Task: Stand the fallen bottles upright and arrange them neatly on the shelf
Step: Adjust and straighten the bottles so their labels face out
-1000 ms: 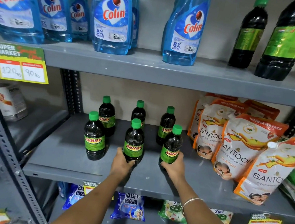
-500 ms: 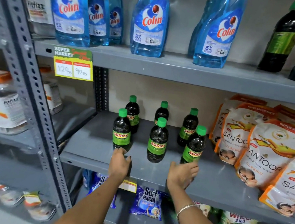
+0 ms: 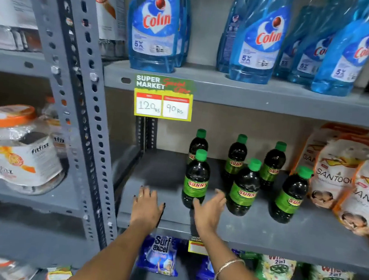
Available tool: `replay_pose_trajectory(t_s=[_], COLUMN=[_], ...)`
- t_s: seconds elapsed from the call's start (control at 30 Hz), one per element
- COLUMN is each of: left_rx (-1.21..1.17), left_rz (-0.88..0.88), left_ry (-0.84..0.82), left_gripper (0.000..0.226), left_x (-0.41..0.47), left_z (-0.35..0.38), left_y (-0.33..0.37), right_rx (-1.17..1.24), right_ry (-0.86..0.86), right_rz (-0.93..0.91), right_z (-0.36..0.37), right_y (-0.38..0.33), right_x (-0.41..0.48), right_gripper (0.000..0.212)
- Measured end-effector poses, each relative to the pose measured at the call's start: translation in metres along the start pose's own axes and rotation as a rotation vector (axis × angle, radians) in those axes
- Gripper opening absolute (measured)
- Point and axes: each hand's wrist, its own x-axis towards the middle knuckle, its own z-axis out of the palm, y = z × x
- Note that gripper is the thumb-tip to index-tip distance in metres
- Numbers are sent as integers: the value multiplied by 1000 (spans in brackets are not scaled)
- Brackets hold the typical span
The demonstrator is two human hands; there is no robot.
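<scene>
Several dark Sunny bottles with green caps stand upright in two rows on the grey shelf (image 3: 306, 236). The front row has a left bottle (image 3: 196, 180), a middle bottle (image 3: 244, 188) and a right bottle (image 3: 291, 195); three more stand behind them, such as the back bottle (image 3: 236, 158). My left hand (image 3: 147, 207) rests flat on the shelf's front edge, left of the bottles, holding nothing. My right hand (image 3: 209, 211) hovers with fingers spread just in front of the front left bottle, holding nothing.
Santoor refill pouches (image 3: 335, 177) crowd the shelf's right side. Blue Colin bottles (image 3: 155, 23) stand on the shelf above, over a price tag (image 3: 163, 98). A slotted upright post (image 3: 78, 95) stands to the left, with Fitfizz jars (image 3: 23, 151) beyond. Detergent packets (image 3: 159, 254) lie on the shelf below.
Both hands let go of the front-row bottles and drew back to the shelf's front edge. The camera view has swung left, so the bottles now appear further right.
</scene>
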Motion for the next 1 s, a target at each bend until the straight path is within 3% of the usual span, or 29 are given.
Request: replay_pose_trajectory(t_s=[0.37,0.67,1.0], left_rx=[-13,-34,-3], left_rz=[99,107,109], left_ry=[-79,-46,-69], left_gripper=[58,55,54], left_x=[21,21,17], left_z=[17,20,20], left_y=[-10,-11,-9], right_rx=[52,51,17], right_ry=[-98,-70,-69], right_rz=[-53,-18,-31], right_z=[21,28,13], right_y=[-17,-11,-2], right_x=[17,25,-4], right_gripper=[89,63,64])
